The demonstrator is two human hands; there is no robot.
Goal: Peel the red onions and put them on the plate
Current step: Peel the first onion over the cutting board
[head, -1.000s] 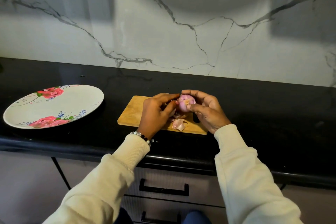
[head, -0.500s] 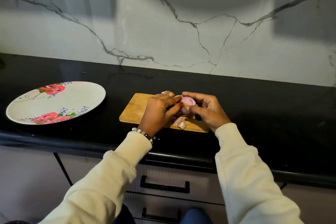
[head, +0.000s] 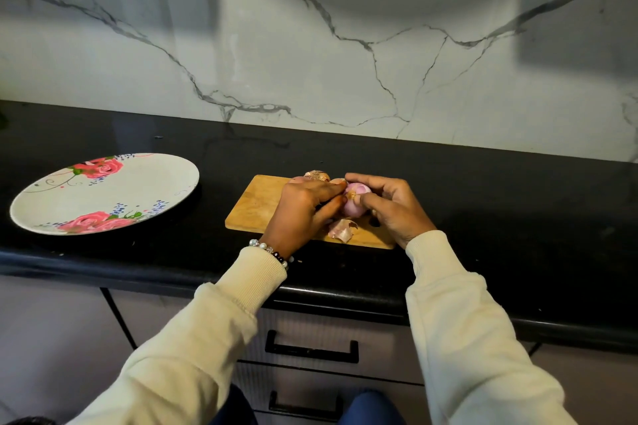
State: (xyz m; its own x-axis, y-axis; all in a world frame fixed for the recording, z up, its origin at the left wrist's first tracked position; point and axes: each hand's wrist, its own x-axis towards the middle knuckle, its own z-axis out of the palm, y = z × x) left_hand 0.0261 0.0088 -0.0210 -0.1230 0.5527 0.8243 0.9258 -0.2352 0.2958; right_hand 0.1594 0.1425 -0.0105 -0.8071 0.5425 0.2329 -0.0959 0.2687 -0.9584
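Both hands, left hand point(head: 303, 207) and right hand point(head: 390, 205), grip one mostly bare red onion point(head: 355, 200) over the cutting board point(head: 255, 207). Plate point(head: 155, 183), left of board, holds nothing; we judge peeling nearly done, placing not started.

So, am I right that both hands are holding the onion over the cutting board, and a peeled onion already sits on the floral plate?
Not quite: the head view shows the floral plate bare. Both hands, left and right, do hold the onion over the cutting board.

Bare black counter point(head: 214, 190) between plate point(head: 165, 179) and cutting board point(head: 255, 207), peel scrap point(head: 340, 229) on board
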